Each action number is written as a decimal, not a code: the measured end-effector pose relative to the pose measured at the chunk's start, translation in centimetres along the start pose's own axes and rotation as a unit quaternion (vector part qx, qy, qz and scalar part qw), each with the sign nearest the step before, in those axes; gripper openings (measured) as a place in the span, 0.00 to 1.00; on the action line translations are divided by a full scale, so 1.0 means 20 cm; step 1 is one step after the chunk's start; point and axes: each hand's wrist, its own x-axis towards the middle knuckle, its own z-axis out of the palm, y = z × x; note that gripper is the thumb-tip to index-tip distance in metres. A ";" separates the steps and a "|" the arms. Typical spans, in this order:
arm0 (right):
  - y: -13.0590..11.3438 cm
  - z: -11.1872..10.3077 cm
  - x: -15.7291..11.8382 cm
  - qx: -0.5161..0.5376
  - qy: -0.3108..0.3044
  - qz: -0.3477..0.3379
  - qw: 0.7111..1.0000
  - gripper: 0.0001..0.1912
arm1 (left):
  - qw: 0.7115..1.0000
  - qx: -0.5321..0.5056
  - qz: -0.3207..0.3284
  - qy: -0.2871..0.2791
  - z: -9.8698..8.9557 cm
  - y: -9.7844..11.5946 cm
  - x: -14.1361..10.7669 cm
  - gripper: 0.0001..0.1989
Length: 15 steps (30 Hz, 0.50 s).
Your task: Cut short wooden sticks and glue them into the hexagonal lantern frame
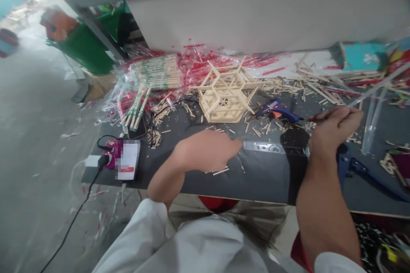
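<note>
My left hand (208,149) is closed above the dark table, its fingertips by the near end of a silver metal ruler (263,146). Whether those fingers grip anything is hidden. Over to the right, my right hand (338,123) is closed, with a long clear glue stick (379,87) slanting up and rightward from it. Just left of that hand lies a blue hot glue gun (278,111) with an orange trigger. Behind the ruler stands a hexagonal frame built of thin wooden sticks (224,98).
Bundled wooden sticks (156,72) in plastic wrap lie at the back left. A phone (128,160) rests beside a purple power strip (112,153). More clear glue sticks (374,121) and a blue-handled tool (368,172) are at right. Stick scraps litter the table (198,187).
</note>
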 end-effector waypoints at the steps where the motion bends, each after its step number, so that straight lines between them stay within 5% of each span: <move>1: 0.00 0.01 0.00 0.018 0.017 -0.008 1.000 0.11 | 1.000 0.009 0.020 -0.015 0.01 0.03 0.02 0.13; 7: -0.01 0.03 0.00 0.061 0.018 -0.032 0.997 0.03 | 0.990 -0.013 0.126 -0.061 0.03 0.10 0.09 0.12; 15: -0.09 -0.02 -0.07 -0.023 -0.049 -0.077 0.996 0.05 | 0.993 0.017 0.095 -0.063 0.02 0.06 0.12 0.14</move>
